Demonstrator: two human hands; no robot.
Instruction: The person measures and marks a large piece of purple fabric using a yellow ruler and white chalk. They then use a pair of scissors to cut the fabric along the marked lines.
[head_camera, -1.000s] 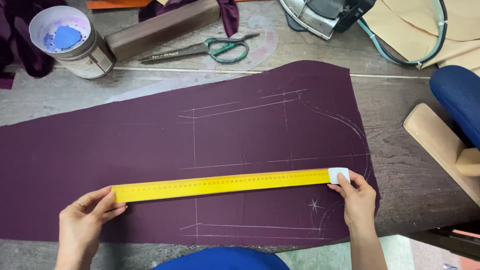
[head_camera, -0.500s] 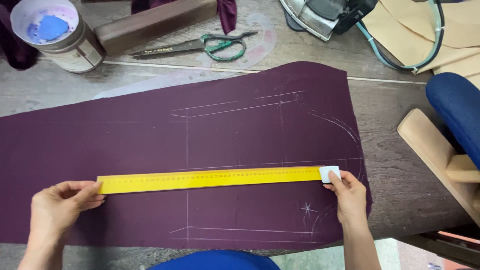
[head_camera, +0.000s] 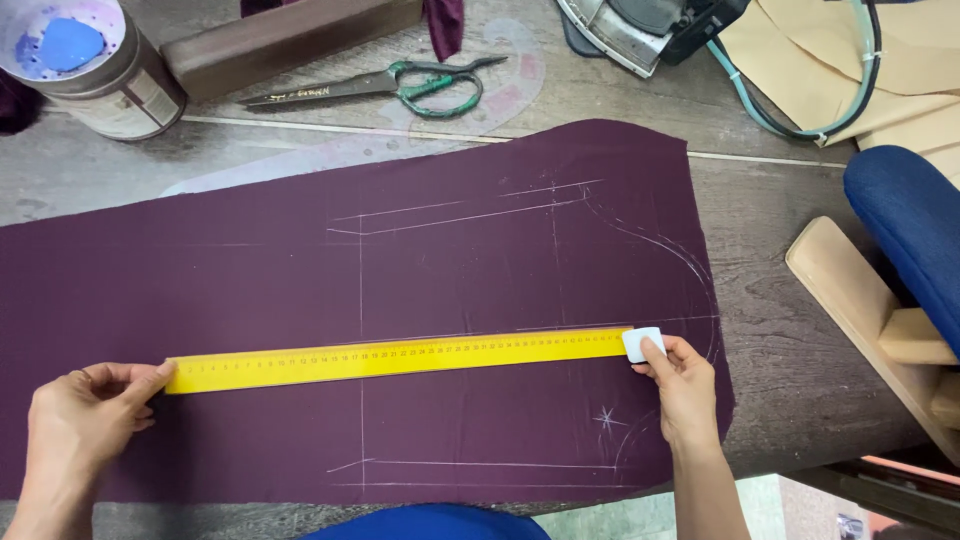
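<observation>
A long yellow ruler lies nearly level across a dark purple cloth marked with white chalk lines. My left hand pinches the ruler's left end, thumb on top. At the ruler's right end my right hand holds a small white piece of tailor's chalk against the cloth. A chalk star mark sits below the ruler near my right wrist.
Green-handled scissors lie on a clear curve template at the back. A tin with a blue-stained lid stands back left, next to a brown wooden block. An iron, tan paper patterns and a blue-padded wooden stand lie on the right.
The ruler has slid left across the cloth with both hands, and its right end now rests lower against a horizontal chalk line. The camera view has shifted slightly.
</observation>
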